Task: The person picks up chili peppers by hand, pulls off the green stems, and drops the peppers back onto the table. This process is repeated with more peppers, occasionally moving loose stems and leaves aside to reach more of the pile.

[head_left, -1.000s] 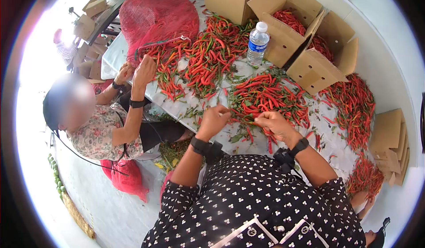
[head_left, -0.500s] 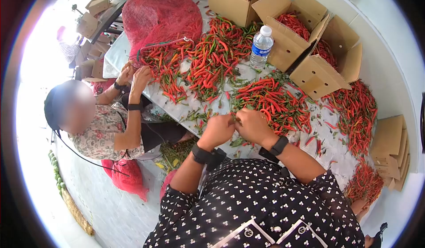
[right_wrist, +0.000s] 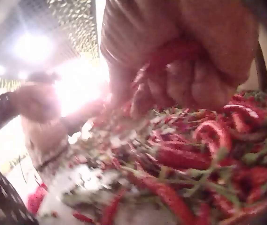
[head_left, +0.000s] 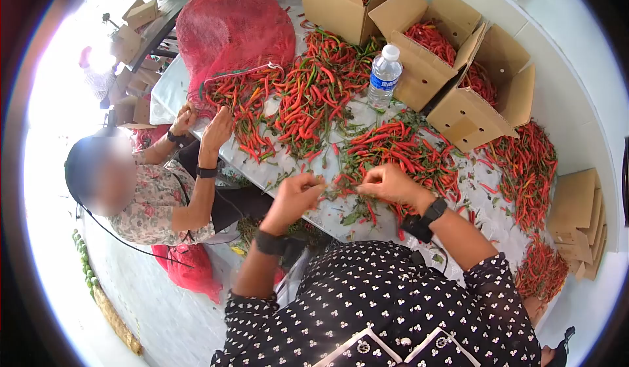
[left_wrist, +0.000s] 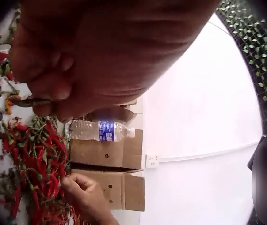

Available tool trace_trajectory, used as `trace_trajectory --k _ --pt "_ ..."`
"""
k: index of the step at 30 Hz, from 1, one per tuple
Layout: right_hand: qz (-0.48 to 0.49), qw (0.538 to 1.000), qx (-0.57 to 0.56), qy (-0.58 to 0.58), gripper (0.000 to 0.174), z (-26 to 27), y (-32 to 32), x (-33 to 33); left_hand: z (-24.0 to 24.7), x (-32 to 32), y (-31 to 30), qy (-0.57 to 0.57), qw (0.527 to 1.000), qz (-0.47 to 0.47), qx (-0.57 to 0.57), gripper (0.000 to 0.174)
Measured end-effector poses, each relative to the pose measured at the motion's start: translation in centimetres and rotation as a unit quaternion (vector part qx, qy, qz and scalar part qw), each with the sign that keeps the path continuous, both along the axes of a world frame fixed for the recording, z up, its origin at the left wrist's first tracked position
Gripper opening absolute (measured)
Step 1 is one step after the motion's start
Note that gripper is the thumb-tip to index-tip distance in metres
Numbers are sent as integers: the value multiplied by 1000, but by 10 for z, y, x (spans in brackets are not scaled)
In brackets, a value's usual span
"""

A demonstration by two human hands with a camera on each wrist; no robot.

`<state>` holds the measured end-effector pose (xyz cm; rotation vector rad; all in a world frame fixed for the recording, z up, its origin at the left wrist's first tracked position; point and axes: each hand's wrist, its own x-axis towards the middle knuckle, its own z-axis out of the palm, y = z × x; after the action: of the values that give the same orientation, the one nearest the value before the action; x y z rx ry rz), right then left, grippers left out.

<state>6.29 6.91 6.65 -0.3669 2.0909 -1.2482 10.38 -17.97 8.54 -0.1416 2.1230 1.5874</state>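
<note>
My left hand [head_left: 291, 200] is over the table's near edge. In the left wrist view its fingertips pinch a slim, dark green stem-like piece [left_wrist: 30, 102]. To its right, at the near side of a heap of red chili peppers [head_left: 400, 151], my right hand [head_left: 393, 185] has its fingers curled, thumb meeting the fingertips. A red chili pepper [right_wrist: 178, 51] lies inside that curled hand in the right wrist view. A gap separates the two hands. Loose green stems and leaves [head_left: 357, 213] lie on the table below them.
A water bottle [head_left: 384, 77] stands behind the heap, beside open cardboard boxes [head_left: 468, 121] of chilies. More chilies [head_left: 524, 173] are piled at the right. At the left, another person [head_left: 164, 196] works near a red mesh sack [head_left: 232, 29].
My hands were together half a second ago; now they are apart. The left has moved left and toward my body, the right slightly right. The other person's hands have shifted a little.
</note>
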Motion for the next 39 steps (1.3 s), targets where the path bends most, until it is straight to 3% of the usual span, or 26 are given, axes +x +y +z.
trace_trajectory --k 1,3,4,5,7,8,10,11,12,13,15,17,18,20,23,24,27,28,29,33,35,36,39 --pt "-1 1000 1 4 24 0 -9 4 -4 -5 15 -10 997 38 70 15" --pt "-139 964 -216 -72 21 -1 -25 13 -26 -12 42 36 985 31 167 18" --pt "-138 962 -227 -62 19 -9 -27 14 -27 -15 53 19 981 42 188 17" --pt "-138 963 -225 -54 19 -14 -20 16 -26 -18 60 -5 981 57 184 16" --pt "-160 981 -94 -61 19 -9 -7 18 -30 -27 63 7 992 -5 122 18" --pt "-137 989 -52 -6 20 -7 -1 18 -30 -31 64 13 992 -6 126 18" --pt "-145 988 -55 -13 21 -6 5 19 -24 -38 63 92 995 -14 -43 22" --pt "-153 986 -61 -25 23 -5 6 17 -37 -43 60 98 994 -12 -40 22" --pt "-164 983 -76 -35 25 -5 5 13 -63 -49 54 209 962 -11 -174 22" --pt "-162 984 -74 -31 25 2 2 5 -69 -55 52 314 899 -8 -304 22" --pt "-174 975 -118 -73 22 24 -6 -21 -76 -59 54 305 894 -4 -327 24" --pt "-176 948 -248 -96 28 45 -18 -61 -79 -61 58 280 883 9 -377 26" --pt "-216 905 -347 -117 30 52 -28 -85 -84 -64 59 267 885 9 -382 26" --pt "-433 762 -435 -206 26 74 -52 -129 -86 -64 62 269 888 -2 -374 26" --pt "-354 776 -456 -256 28 64 -69 -135 -85 -68 63 260 892 -12 -370 24" --pt "-309 805 -428 -269 26 56 -71 -127 -84 -69 64 270 893 -9 -360 21" --pt "-267 823 -407 -291 14 27 -54 -95 -91 -72 60 251 899 -31 -356 21" --pt "-281 815 -404 -305 13 22 -41 -84 -94 -74 56 270 923 -13 -273 19" --pt "-316 826 -370 -285 14 14 -29 -71 -96 -74 54 291 938 8 -189 17" --pt "-296 883 -272 -242 17 -3 4 -30 -62 -60 59 262 962 13 -81 20" --pt "-286 901 -228 -231 19 -7 8 -20 -48 -50 70 162 986 -25 3 19" --pt "-282 914 -230 -178 19 -14 5 -16 -48 -46 77 175 983 -18 50 17" --pt "-265 942 -182 -98 17 -23 8 -3 -37 -32 85 241 968 -57 -35 15"
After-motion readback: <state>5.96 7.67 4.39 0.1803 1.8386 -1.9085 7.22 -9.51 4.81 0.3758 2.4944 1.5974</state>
